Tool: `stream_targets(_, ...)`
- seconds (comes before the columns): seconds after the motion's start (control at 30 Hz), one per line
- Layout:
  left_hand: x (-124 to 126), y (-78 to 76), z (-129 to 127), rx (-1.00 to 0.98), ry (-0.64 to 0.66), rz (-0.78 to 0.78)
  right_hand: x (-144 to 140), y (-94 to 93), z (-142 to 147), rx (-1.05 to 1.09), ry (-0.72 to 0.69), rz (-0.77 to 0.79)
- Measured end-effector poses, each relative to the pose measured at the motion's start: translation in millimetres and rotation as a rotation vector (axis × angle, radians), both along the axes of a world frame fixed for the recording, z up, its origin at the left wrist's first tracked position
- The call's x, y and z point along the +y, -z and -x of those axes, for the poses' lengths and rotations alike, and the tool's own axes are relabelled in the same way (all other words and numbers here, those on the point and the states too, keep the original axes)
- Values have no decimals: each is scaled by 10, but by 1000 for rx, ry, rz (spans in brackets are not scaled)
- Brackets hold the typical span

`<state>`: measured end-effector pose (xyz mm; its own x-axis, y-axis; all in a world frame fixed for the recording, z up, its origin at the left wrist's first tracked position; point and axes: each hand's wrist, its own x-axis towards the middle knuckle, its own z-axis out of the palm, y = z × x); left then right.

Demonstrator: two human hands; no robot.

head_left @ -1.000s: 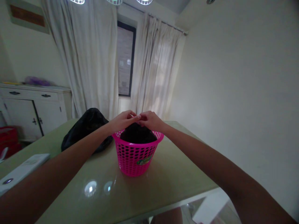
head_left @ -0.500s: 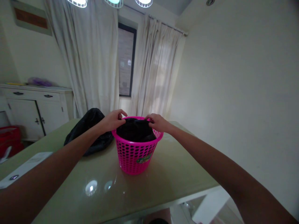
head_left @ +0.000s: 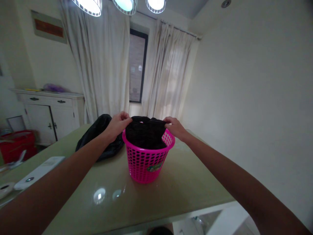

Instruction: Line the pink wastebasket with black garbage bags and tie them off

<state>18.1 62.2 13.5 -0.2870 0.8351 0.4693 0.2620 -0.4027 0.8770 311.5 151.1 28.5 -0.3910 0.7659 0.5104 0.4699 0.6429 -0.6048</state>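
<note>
My left hand (head_left: 119, 123) and my right hand (head_left: 174, 126) sit at opposite sides of the pink basket (head_left: 148, 159), well apart from each other, each pinching an edge of the black bag (head_left: 145, 131) that fills it. I hold the two edges wide and raised just above the basket's rim, so the dark plastic stretches taut between my fingers and its mouth spans the opening rather than slumping inside. Whether the plastic is already folded over the rim at the far side of the basket I cannot tell; the bag hides it.

The basket stands upright near the middle of a glossy, pale green table (head_left: 186, 186), whose top mirrors the ceiling lamps in front of the basket. Just to the left of the basket lies another heap of black plastic (head_left: 99, 132), slack and crumpled. Further left of the basket, near the table's edge, rests a white remote (head_left: 39, 172). Behind the basket hang pale curtains (head_left: 107, 65) around a dark window, and far to its left stands a white sideboard (head_left: 51, 114).
</note>
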Motion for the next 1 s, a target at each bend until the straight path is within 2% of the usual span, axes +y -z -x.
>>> stream_targets(0.1, -32, -80, -169, -182, 167, 53, -123, -45, 101, 173, -271, 94)
stream_targets(0.17, -45, -140, -238, -191, 277, 131, -206, -73, 166, 189, -446, 163)
stream_targets(0.2, -46, -157, -241, -162, 295, 154, -233, -76, 182, 186, -485, 179)
stream_targets(0.27, -38, -150, -183, -110, 253, 134, -253, -48, 166, 239, -475, 198)
stream_targets(0.37, -41, -57, -9, -159, 111, 8, -231, 44, 25, 428, -366, 245)
stream_targets(0.47, -127, 25, 114, -293, 111, -25, -279, 80, -201, 475, -284, 225)
stream_targets(0.57, -297, -9, 118, -469, 176, -14, -498, -22, -421, 210, -358, 6)
stream_targets(0.67, -489, -86, 78, -625, 197, -20, -839, -157, -584, -253, -491, -410)
stream_targets(0.73, -602, -74, 79, -655, 158, -95, -1053, -170, -674, -509, -487, -720)
stream_targets(0.8, -698, 19, 121, -645, 130, -166, -1199, -97, -774, -656, -446, -958)
stream_targets(0.9, -821, 253, 259, -617, 169, -132, -1253, 105, -959, -783, -356, -1104)
stream_targets(1.0, -913, 462, 440, -488, 283, -53, -1183, 279, -1141, -857, -236, -1084)
